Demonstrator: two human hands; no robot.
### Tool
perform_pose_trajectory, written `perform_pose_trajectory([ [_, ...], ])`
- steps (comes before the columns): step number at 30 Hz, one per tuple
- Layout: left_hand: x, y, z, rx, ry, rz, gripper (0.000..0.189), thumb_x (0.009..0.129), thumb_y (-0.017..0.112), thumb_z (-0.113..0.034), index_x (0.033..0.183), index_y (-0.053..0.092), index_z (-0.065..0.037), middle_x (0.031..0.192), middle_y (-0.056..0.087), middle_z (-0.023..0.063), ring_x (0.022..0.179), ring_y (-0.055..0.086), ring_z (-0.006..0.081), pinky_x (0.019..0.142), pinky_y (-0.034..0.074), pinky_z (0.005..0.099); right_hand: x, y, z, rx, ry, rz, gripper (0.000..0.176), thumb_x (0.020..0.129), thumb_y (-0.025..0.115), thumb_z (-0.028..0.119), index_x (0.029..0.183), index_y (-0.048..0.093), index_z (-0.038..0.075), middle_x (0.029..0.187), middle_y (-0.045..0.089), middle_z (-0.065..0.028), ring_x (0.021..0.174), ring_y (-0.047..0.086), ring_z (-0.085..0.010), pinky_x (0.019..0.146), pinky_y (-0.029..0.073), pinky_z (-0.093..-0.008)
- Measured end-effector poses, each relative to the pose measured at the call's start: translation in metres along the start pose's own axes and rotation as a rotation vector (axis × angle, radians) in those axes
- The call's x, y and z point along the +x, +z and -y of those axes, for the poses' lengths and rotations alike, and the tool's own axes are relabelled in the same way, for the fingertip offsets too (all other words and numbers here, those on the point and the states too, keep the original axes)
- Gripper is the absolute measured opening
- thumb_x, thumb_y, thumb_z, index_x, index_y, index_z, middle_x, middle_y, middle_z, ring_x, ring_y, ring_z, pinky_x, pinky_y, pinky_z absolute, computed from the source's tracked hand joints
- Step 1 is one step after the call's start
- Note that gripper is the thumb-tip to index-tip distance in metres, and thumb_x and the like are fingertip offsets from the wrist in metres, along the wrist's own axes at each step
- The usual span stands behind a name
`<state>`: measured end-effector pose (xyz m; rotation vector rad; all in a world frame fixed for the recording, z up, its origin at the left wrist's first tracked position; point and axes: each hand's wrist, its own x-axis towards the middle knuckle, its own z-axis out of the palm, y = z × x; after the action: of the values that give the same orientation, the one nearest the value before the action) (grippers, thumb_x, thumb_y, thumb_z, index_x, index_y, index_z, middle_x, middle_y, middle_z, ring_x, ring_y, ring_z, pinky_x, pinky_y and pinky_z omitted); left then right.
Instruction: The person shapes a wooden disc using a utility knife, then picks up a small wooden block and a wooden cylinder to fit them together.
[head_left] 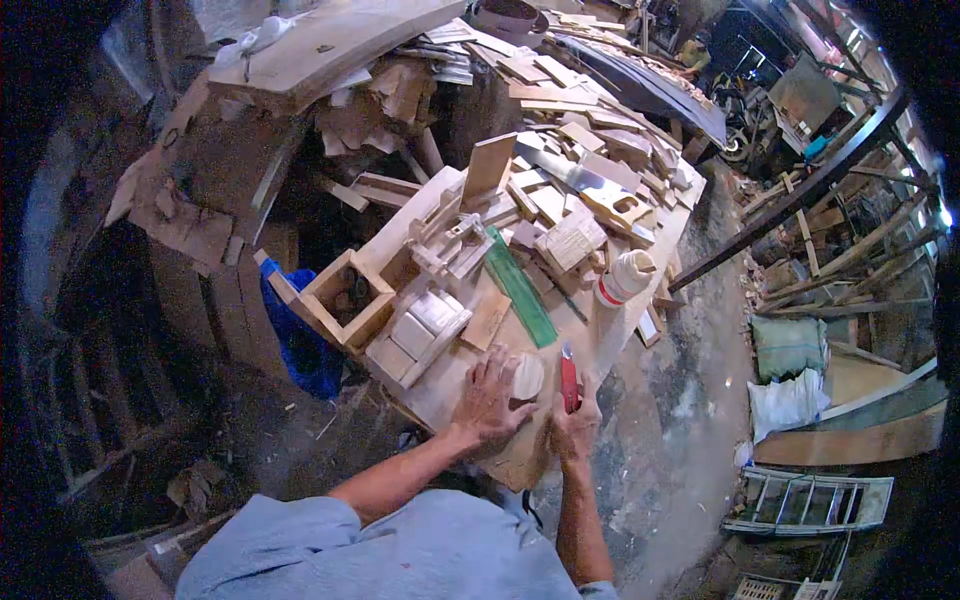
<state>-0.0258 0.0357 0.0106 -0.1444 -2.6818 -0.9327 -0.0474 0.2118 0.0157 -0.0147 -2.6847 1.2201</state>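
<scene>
At the near end of the workbench, my left hand (484,398) lies against a pale round wooden disc (528,376), gripping its edge between thumb and fingers. My right hand (575,418) is closed around a red utility knife (569,384), its blade pointing up and away from me. The knife is just right of the disc, apart from it. Beyond them lie a flat green strip (522,295) and a small wooden board (487,318). A stack of pale wooden blocks (420,335) stands left of my left hand.
An open wooden frame box (347,298) sits on the bench's left edge above blue plastic (303,350). A white tub (625,278) stands to the right. Farther back are a handsaw (570,176) and heaped wood offcuts. A dark slanted beam (790,190) crosses the right side.
</scene>
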Motion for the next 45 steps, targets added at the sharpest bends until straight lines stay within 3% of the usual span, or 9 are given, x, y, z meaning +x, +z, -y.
perform_pose_trajectory([
  [3,-0.002,0.007,0.004,-0.016,-0.014,0.046,0.083,0.076,0.073,-0.047,0.136,0.037,-0.002,0.14,0.038,0.0215,0.132,0.034,0.0391,0.104,0.033,0.0508,0.019,0.009,-0.012,-0.082,-0.112,-0.034,0.046,0.086,0.06,0.01,0.129,0.051,-0.003,0.095,0.068,-0.0216,0.083,0.069,-0.0315,0.075,0.054,-0.0377],
  [9,-0.008,0.006,-0.003,-0.02,0.076,-0.153,0.07,0.073,0.077,-0.038,0.125,0.049,-0.001,0.13,0.046,0.0197,0.125,0.041,0.0377,0.101,0.036,0.0487,0.051,0.021,-0.025,0.041,-0.242,0.046,0.033,0.087,0.058,0.009,0.116,0.055,-0.005,0.098,0.064,-0.0225,0.088,0.063,-0.0377,0.082,0.051,-0.0425],
  [13,-0.032,0.018,0.001,0.133,-0.104,-0.323,0.059,0.071,0.078,-0.034,0.115,0.055,-0.002,0.123,0.051,0.0182,0.117,0.046,0.0369,0.099,0.037,0.0486,0.056,0.023,-0.037,-0.002,-0.486,-0.029,0.04,0.08,0.061,0.007,0.118,0.054,-0.004,0.111,0.058,-0.024,0.104,0.056,-0.0413,0.092,0.045,-0.0463],
  [18,-0.057,-0.019,-0.007,0.295,-0.31,-0.618,0.06,0.07,0.078,-0.034,0.116,0.056,-0.002,0.121,0.053,0.0178,0.114,0.048,0.0368,0.098,0.037,0.0485,0.051,0.019,-0.038,0.056,-0.429,0.019,0.047,0.074,0.061,0.004,0.119,0.054,-0.004,0.117,0.056,-0.0243,0.111,0.052,-0.0423,0.097,0.042,-0.0485],
  [25,-0.061,-0.076,0.047,0.299,-0.474,-0.515,0.099,0.064,0.084,-0.034,0.141,0.032,0.0,0.14,0.04,0.0249,0.13,0.038,0.0419,0.109,0.034,0.0469,0.05,0.015,-0.035,0.096,-0.41,0.028,0.051,0.071,0.062,0.005,0.121,0.054,-0.003,0.117,0.055,-0.0246,0.112,0.051,-0.0429,0.098,0.041,-0.0485],
  [34,-0.071,-0.077,0.031,0.184,-0.453,-0.334,0.107,0.062,0.085,-0.039,0.142,0.026,0.002,0.136,0.041,0.0286,0.126,0.041,0.0444,0.106,0.036,0.0476,0.049,0.008,-0.027,0.047,-0.429,0.018,0.05,0.073,0.063,0.009,0.121,0.054,-0.004,0.115,0.056,-0.0261,0.108,0.053,-0.0427,0.096,0.042,-0.0476],
  [38,-0.09,-0.046,0.012,-0.058,-0.547,-0.445,0.08,0.079,0.075,-0.032,0.139,0.034,0.002,0.133,0.048,0.0282,0.12,0.049,0.0436,0.103,0.039,0.0465,0.053,0.021,-0.042,0.074,-0.375,-0.019,0.045,0.078,0.064,0.01,0.12,0.055,-0.005,0.111,0.058,-0.0253,0.103,0.054,-0.0424,0.093,0.043,-0.048],
  [41,-0.082,-0.046,0.02,-0.149,-0.624,-0.585,0.053,0.089,0.064,-0.03,0.124,0.051,0.006,0.115,0.059,0.0262,0.107,0.058,0.0378,0.094,0.045,0.0411,0.052,0.014,-0.025,-0.023,-0.609,-0.239,0.034,0.077,0.062,0.004,0.111,0.061,-0.002,0.102,0.063,-0.0218,0.101,0.058,-0.0409,0.092,0.045,-0.0458],
  [45,-0.065,-0.06,0.051,-0.256,-0.6,-0.637,0.046,0.09,0.063,-0.033,0.114,0.06,0.006,0.1,0.066,0.0219,0.091,0.065,0.0293,0.083,0.049,0.0354,0.036,0.023,0.005,0.228,-0.453,-0.012,0.022,0.082,0.06,0.004,0.104,0.065,0.002,0.094,0.066,-0.0157,0.088,0.063,-0.0332,0.081,0.049,-0.0414],
])
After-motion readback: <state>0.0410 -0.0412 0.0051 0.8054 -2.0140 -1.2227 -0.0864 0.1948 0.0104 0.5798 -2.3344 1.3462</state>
